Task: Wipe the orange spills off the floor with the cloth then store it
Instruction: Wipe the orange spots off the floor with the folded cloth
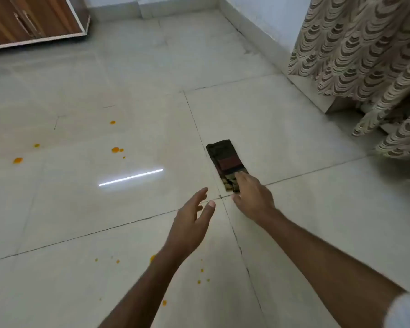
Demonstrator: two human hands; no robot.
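Observation:
A dark folded cloth with brown and maroon bands lies flat on the pale tiled floor. My right hand rests its fingertips on the cloth's near end, with no grasp around it. My left hand hovers open just to the left, fingers spread, holding nothing. Orange spills dot the floor: several drops at the left, one further left, and small ones near my left forearm.
A patterned curtain hangs at the right over a low step. A wooden cabinet stands at the back left. White walls with a skirting close the back. A bright light streak reflects on the tiles.

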